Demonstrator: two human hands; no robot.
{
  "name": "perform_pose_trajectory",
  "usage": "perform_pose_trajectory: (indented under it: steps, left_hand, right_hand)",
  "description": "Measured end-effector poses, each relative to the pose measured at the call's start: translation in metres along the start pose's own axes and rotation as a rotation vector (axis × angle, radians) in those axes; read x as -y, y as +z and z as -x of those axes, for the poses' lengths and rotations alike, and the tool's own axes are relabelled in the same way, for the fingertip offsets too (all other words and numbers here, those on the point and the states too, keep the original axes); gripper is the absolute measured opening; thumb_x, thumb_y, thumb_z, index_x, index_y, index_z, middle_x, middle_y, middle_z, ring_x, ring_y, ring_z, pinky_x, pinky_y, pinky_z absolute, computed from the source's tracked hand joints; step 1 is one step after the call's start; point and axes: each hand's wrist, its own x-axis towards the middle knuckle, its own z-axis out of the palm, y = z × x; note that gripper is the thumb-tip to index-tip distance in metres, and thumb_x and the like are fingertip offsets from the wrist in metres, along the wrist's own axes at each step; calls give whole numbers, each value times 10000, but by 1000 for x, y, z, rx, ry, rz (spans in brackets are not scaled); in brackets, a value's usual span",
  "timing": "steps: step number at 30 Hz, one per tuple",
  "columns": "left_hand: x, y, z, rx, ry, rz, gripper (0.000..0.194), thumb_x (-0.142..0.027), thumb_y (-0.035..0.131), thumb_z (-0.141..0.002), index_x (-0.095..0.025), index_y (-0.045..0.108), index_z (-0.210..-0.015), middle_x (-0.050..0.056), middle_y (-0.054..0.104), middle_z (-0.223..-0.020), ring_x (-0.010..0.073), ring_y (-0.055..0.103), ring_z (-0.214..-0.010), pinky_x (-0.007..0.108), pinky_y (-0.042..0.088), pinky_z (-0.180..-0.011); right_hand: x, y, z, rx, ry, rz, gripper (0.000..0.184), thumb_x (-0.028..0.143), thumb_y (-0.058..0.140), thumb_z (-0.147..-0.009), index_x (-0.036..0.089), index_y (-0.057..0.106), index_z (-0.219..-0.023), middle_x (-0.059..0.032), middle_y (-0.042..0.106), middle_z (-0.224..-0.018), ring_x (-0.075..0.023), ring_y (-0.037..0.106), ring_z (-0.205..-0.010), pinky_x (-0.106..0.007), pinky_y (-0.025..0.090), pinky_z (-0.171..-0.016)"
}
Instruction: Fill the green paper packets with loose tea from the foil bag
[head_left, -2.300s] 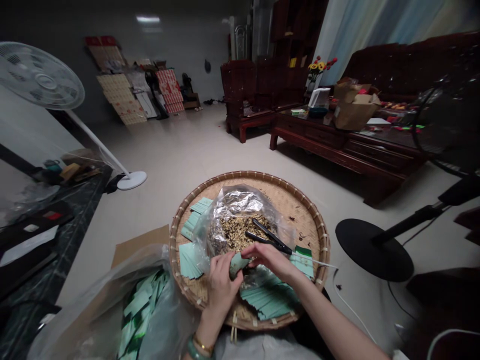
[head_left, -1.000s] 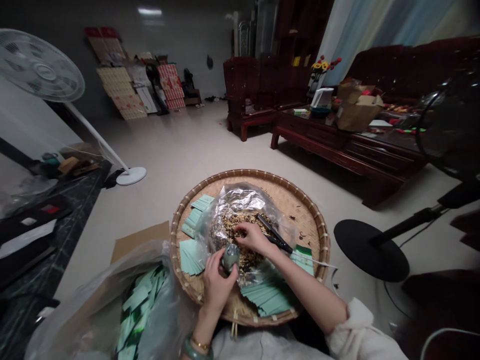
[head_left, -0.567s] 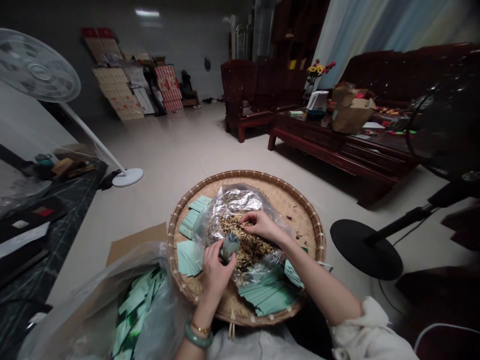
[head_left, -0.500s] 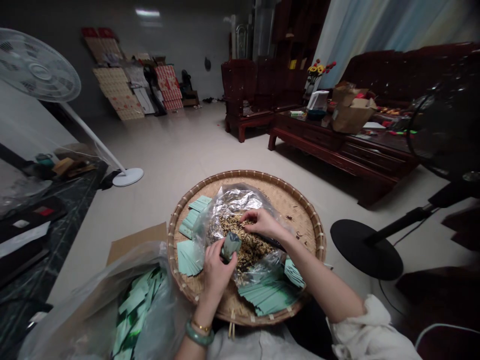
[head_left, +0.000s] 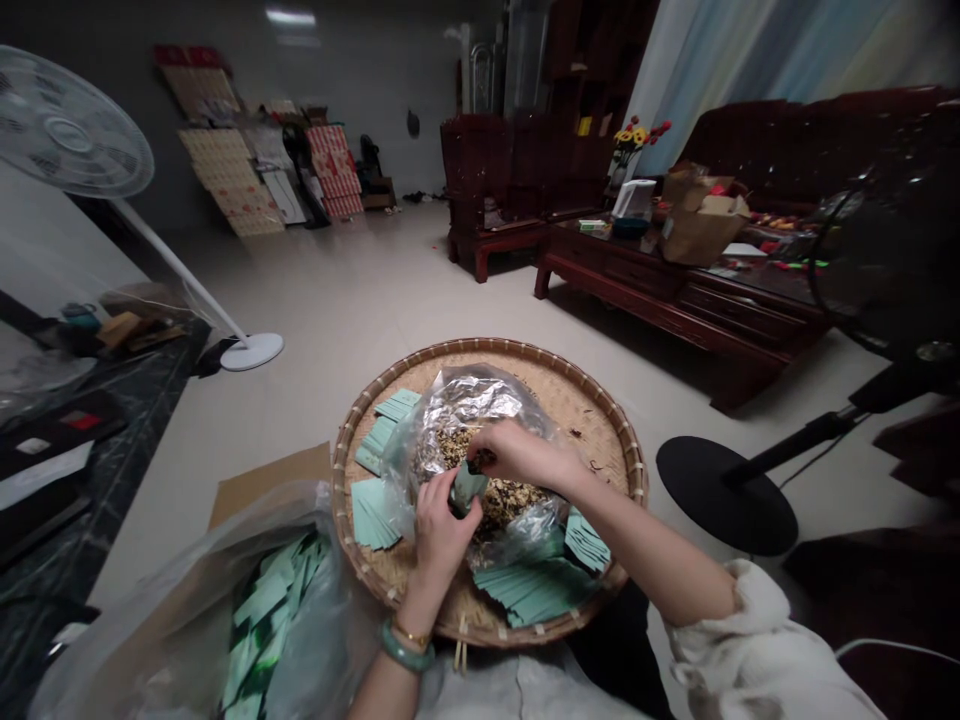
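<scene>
My left hand is shut around a pale green paper cone, which stands tilted with its mouth upward. My right hand is directly above it, its fingertips pinching dark dried herb bits at the cone's mouth. Below both hands lies a crinkled foil-lined plastic bag, open and holding a heap of dried herbs. Pale green paper slips are stacked on the round woven bamboo tray: one stack at left, another at front. The black tool seen earlier is hidden.
At lower left, a clear plastic bag holds green printed packets and rests on a cardboard sheet. A black fan base stands to the right of the tray. A dark stone counter runs along the left.
My right hand has moved left from the herb heap to the mouth of the cone. My left hand still holds the cone, and the view has shifted slightly.
</scene>
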Motion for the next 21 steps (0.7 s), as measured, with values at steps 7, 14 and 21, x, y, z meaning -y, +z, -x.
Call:
perform_pose_trajectory:
  steps: [7, 14, 21]
  left_hand:
    - [0, 0, 1, -22, 5, 6, 373, -187, 611, -707, -187, 568, -1077, 90, 632, -980, 250, 582, -911, 417, 502, -790]
    - [-2, -1, 2, -25, -20, 22, 356, -198, 606, -716, -171, 564, -1069, 102, 632, -986, 247, 585, -918, 388, 520, -739]
    - [8, -10, 9, -91, -170, 105, 382, -250, 629, -692, -153, 563, -1056, 90, 631, -911, 190, 616, -731, 297, 527, -570]
  right_hand:
    - [-1, 2, 2, -35, -9, -45, 256, -10, 579, -653, 149, 679, -827, -22, 676, -761, -115, 565, -671, -195, 368, -608]
    - [-17, 7, 6, -146, 68, -212, 203, -19, 545, -667, 136, 658, -735, -9, 660, -710, -106, 570, -641, -193, 413, -602]
    - [-34, 31, 13, -154, 197, -318, 178, 79, 553, -744, 152, 673, -854, -39, 689, -849, -143, 616, -750, -240, 454, -686]
